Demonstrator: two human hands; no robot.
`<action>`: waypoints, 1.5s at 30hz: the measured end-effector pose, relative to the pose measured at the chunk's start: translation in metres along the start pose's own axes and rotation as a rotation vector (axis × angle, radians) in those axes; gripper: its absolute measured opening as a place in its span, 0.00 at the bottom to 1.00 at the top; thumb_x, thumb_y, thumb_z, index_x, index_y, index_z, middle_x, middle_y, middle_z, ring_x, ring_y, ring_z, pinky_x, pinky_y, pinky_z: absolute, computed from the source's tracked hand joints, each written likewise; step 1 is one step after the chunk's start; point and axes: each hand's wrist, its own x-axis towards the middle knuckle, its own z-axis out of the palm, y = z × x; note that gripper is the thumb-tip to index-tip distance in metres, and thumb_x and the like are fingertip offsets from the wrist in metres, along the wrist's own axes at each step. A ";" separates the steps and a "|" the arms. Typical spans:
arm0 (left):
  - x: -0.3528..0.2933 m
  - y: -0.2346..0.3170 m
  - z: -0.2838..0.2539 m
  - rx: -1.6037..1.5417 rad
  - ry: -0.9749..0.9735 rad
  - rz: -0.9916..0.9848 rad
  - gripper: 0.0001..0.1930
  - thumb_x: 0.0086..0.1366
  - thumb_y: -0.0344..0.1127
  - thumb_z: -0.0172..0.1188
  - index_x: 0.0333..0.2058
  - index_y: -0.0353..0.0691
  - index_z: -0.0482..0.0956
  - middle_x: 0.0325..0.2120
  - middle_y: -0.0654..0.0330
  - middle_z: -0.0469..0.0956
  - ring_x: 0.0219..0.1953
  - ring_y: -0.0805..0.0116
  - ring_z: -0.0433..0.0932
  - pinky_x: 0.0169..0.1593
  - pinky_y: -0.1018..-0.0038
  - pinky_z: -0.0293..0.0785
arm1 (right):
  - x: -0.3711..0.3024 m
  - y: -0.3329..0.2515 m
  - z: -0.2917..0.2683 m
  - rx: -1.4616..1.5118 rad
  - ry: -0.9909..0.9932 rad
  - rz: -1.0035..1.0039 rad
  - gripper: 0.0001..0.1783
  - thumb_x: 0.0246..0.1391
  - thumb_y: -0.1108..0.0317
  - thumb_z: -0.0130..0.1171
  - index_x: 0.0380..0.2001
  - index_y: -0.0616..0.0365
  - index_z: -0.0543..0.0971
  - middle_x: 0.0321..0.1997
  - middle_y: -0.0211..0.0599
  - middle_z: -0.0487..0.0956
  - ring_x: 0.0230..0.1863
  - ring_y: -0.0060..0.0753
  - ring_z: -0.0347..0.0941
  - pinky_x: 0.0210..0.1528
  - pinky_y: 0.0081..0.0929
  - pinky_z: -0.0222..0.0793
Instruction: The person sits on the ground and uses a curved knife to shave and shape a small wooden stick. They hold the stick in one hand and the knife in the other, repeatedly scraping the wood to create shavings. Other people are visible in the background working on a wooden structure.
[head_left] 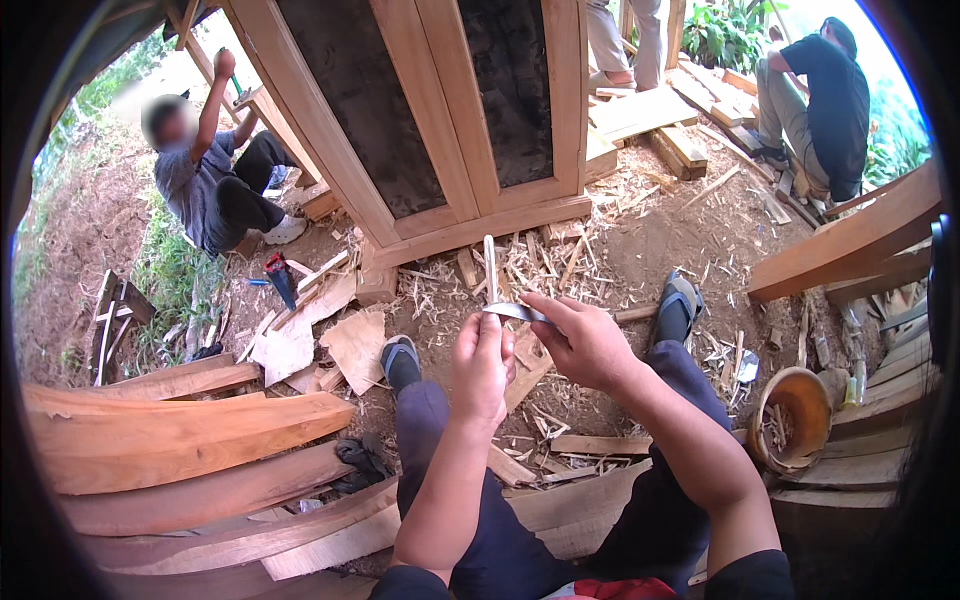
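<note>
My left hand point(481, 365) is closed around the lower end of a slim pale wooden stick point(490, 262), which points up and away from me. My right hand point(588, 342) grips a knife point(516, 312), its handle mostly hidden by the fingers. The grey blade lies across the stick just above my left thumb. Both hands are held over the gap between my knees. Beyond them stands a wooden panel frame point(432, 120) with dark inset panels, its lower rail near the stick's tip.
Wood shavings point(520, 262) litter the dirt floor. Stacked planks point(200, 440) lie to the left, and a brown bucket point(790, 420) sits at the right. One person point(215, 185) squats at the far left; another point(815, 110) sits at the far right. A third person's legs point(625, 45) show behind the frame.
</note>
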 end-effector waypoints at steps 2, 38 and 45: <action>0.003 0.001 -0.001 0.007 -0.019 0.018 0.12 0.74 0.39 0.43 0.39 0.40 0.74 0.18 0.72 0.64 0.15 0.87 0.57 0.16 0.87 0.50 | 0.000 0.000 0.000 -0.029 -0.039 0.020 0.17 0.55 0.65 0.57 0.49 0.46 0.78 0.27 0.40 0.76 0.26 0.48 0.77 0.27 0.42 0.72; -0.009 -0.010 0.012 0.206 -0.052 0.004 0.13 0.73 0.38 0.45 0.41 0.36 0.73 0.15 0.75 0.59 0.12 0.89 0.53 0.12 0.87 0.46 | 0.006 0.011 0.008 -0.232 0.056 0.102 0.12 0.58 0.64 0.55 0.45 0.44 0.77 0.29 0.39 0.77 0.27 0.46 0.78 0.26 0.39 0.73; -0.030 -0.020 0.006 0.207 -0.104 -0.017 0.11 0.72 0.35 0.46 0.44 0.34 0.73 0.16 0.75 0.62 0.13 0.90 0.56 0.13 0.88 0.49 | 0.032 0.070 -0.039 -0.226 0.372 0.499 0.13 0.60 0.64 0.53 0.48 0.44 0.76 0.35 0.46 0.81 0.38 0.51 0.79 0.38 0.44 0.71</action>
